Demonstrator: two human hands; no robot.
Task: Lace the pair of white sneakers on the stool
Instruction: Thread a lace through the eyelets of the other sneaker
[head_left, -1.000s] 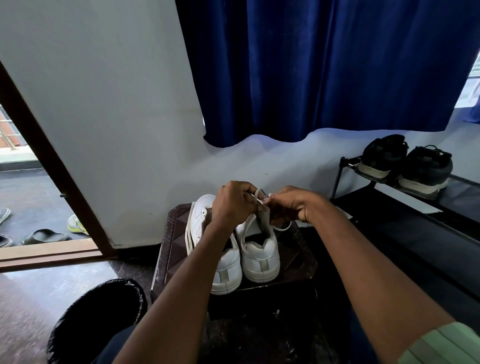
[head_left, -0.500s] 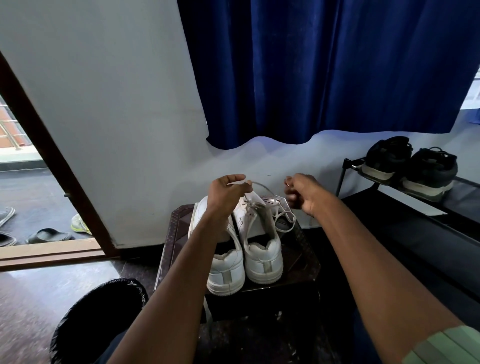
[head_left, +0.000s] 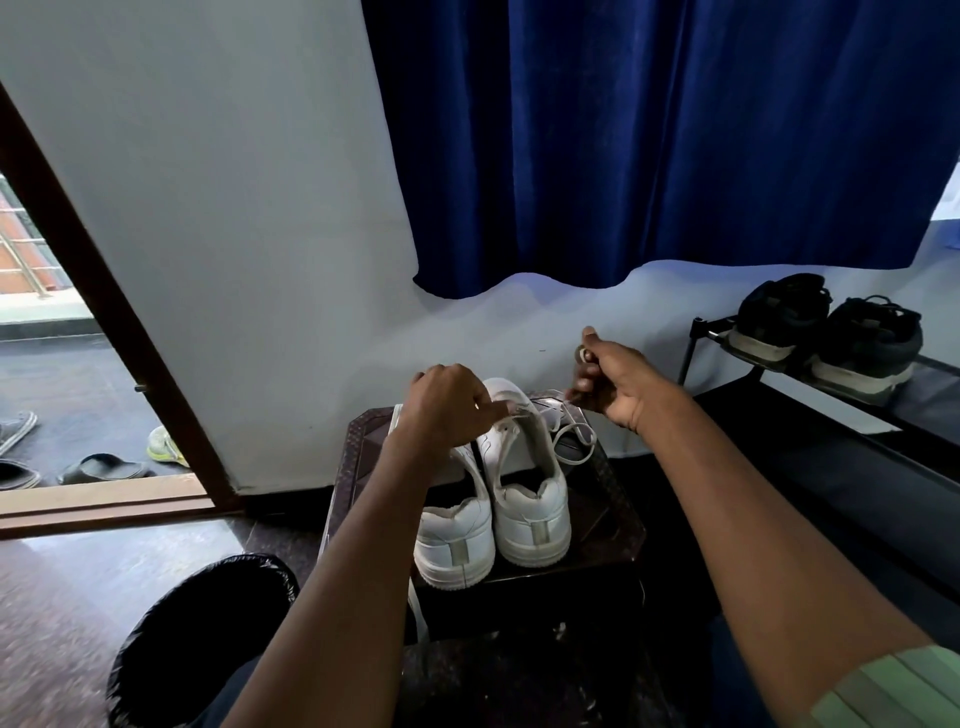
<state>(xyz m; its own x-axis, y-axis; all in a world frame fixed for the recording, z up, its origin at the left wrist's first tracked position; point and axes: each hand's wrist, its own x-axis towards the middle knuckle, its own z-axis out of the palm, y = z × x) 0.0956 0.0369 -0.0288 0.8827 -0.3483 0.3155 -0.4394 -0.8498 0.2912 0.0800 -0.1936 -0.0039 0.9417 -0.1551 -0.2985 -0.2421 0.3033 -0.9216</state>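
Head view: left sneaker (head_left: 457, 535) behind forearm.

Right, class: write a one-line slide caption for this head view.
Left hand and right hand pull a white lace through the right-hand white sneaker on the stool.

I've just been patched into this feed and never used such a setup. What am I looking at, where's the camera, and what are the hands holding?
There is no machine here: one camera worn on a person's head looks forward and down at their bare hands. A pair of white sneakers stands on a dark stool, heels toward the camera. The left hand pinches the white lace over the right-side sneaker; the right hand grips the lace's other end, off to the side. Dark shoes sit on a rack at right.
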